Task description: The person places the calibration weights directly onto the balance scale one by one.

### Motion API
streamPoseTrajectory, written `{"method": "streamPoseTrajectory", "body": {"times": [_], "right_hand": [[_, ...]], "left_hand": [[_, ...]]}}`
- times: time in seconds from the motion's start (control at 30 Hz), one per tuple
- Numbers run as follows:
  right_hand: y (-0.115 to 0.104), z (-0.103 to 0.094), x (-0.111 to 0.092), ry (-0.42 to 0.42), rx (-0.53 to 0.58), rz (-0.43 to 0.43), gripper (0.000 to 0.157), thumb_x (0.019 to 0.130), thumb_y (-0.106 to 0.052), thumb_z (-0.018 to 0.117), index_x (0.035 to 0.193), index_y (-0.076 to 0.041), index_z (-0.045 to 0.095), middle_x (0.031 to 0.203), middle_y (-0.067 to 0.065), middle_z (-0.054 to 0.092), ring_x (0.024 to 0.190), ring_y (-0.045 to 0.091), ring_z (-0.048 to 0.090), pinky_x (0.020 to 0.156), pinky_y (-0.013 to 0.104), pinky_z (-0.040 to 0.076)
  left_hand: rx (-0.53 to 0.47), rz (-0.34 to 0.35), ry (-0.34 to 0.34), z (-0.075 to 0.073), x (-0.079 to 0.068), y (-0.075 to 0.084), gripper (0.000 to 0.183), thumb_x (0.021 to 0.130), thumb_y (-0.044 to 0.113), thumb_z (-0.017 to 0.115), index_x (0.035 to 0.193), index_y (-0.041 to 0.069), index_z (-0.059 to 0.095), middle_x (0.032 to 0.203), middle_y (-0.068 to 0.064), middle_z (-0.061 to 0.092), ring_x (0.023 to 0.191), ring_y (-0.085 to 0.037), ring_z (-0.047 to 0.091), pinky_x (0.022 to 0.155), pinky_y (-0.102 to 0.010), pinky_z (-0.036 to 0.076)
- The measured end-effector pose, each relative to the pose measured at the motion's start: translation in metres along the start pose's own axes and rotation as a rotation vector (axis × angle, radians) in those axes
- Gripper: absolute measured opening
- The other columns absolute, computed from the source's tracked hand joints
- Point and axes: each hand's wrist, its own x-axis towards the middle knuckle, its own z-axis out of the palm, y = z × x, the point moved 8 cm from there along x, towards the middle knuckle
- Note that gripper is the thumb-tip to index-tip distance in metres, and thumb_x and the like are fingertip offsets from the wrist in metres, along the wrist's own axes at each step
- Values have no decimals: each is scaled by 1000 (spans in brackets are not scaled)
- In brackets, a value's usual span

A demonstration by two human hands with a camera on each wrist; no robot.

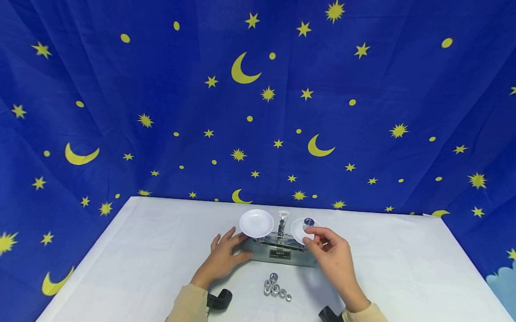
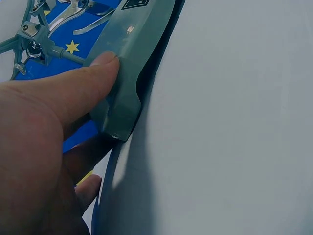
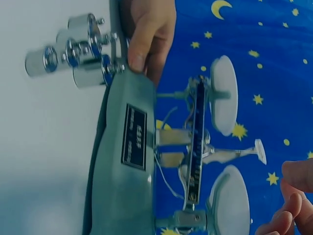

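Note:
A green-based balance scale (image 1: 281,251) with two white pans stands on the table. My left hand (image 1: 224,260) grips the left end of its base, the thumb on the front face and other fingers behind, as the left wrist view shows. On the right pan (image 1: 297,231) sits a shiny metal weight (image 1: 309,223), partly hidden by my index finger. Beside it hovers my right hand (image 1: 334,257), thumb and index finger apart with nothing visible between them. Whether the index fingertip touches the weight I cannot tell. The left pan (image 1: 256,223) holds nothing and looks slightly higher.
Several metal weights (image 1: 274,287) stand grouped on the white table (image 1: 153,273) in front of the scale. Behind the table hangs a blue cloth (image 1: 190,102) with yellow stars and moons. Black camera mounts (image 1: 220,300) stick out from both wrists.

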Motion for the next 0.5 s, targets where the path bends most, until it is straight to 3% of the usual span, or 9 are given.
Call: {"method": "streamPoseTrajectory", "body": {"times": [0.3,0.5], "right_hand": [[-1,14,-9,-44,29,36,15,84,-1,78,98,-5,75,77,1,57,69,12,53,58,20,46],[-7,20,-16,-71,68,10,16,84,-3,79,99,-5,75,76,-1,58,67,9,51,56,19,45]], "left_hand": [[-2,-8,-4,0,0,1,56,90,33,74,136,4,61,143,-15,57,146,-44,28,115,-69,0],[8,-21,-7,0,0,1,56,90,33,74,137,5,61,143,-14,57,147,-43,28,116,-68,0]]}}
